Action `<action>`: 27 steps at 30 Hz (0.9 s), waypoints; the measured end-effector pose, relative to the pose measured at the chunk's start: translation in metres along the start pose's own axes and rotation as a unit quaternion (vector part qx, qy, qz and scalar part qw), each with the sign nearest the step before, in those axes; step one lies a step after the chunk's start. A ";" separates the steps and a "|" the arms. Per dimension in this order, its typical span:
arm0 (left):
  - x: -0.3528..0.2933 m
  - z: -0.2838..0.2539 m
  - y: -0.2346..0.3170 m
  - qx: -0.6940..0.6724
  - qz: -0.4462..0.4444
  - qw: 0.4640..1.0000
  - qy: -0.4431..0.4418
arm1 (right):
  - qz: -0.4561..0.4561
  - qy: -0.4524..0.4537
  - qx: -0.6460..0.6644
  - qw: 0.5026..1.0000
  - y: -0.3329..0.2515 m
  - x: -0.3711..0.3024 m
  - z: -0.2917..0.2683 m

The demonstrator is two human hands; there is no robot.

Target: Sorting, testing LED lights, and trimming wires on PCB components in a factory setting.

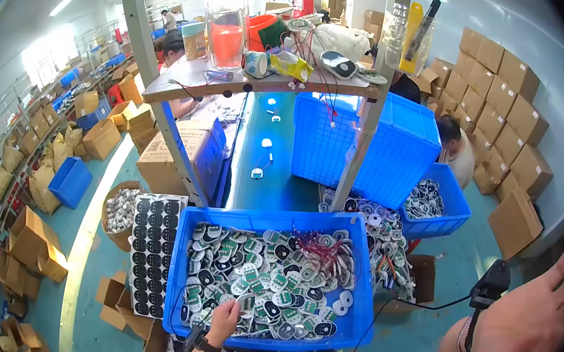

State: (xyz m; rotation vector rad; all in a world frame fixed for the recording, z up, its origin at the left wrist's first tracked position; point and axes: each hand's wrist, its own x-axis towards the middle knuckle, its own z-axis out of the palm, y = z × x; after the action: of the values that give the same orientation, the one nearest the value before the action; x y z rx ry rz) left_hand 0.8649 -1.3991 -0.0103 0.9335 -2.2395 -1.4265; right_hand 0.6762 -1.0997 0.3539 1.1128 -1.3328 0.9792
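My left hand (224, 320) is closed, thumb uppermost, on a small round white part (246, 303) over the near side of a blue plastic bin (182, 248). The bin holds many rounded white pieces, some with green circuit boards and some with black faces. Among them, at the far right of the bin, lies a tangle of thin red wires (319, 248). High at the right, close to the camera, is my right hand (552, 304). Its fingers run into the dark rim of the picture, so their grip is hidden. A black strapped device (492, 285) with a cable sits at that wrist.
Beyond the bin runs a green conveyor belt (273, 192) carrying small parts. A cluttered shelf (236, 86) on metal posts spans above it. A sheet of black oval stickers (152, 252) stands left. A large blue crate (362, 143) and a co-worker (458, 154) are at right.
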 end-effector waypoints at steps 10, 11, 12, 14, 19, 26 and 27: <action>0.009 0.011 0.027 0.021 0.026 0.999 -0.015 | 0.070 -0.185 -0.041 0.979 0.017 -0.040 0.012; 0.011 0.012 0.027 0.021 0.025 0.999 -0.017 | 0.082 -0.188 -0.036 0.978 0.018 -0.042 0.012; 0.012 0.012 0.027 0.013 0.023 1.000 -0.016 | 0.084 -0.189 -0.037 0.978 0.018 -0.043 0.013; 0.013 0.012 0.026 0.017 0.023 1.000 -0.013 | 0.097 -0.201 -0.026 0.974 0.017 -0.047 0.015; 0.015 0.017 0.010 -0.007 0.032 0.999 -0.016 | 0.101 -0.228 -0.016 0.968 0.022 -0.050 0.023; 0.015 0.014 0.017 -0.011 0.019 1.000 -0.018 | 0.147 -0.223 0.025 0.963 0.024 -0.063 0.041; 0.013 0.014 0.016 -0.011 0.015 1.000 -0.014 | 0.147 -0.224 0.031 0.963 0.023 -0.071 0.048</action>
State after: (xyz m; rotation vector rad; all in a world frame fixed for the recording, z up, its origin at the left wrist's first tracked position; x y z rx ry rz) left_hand 0.8414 -1.3944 -0.0029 0.8736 -2.2445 -1.4559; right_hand 0.6410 -1.1358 0.2813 1.2545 -1.8863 1.0217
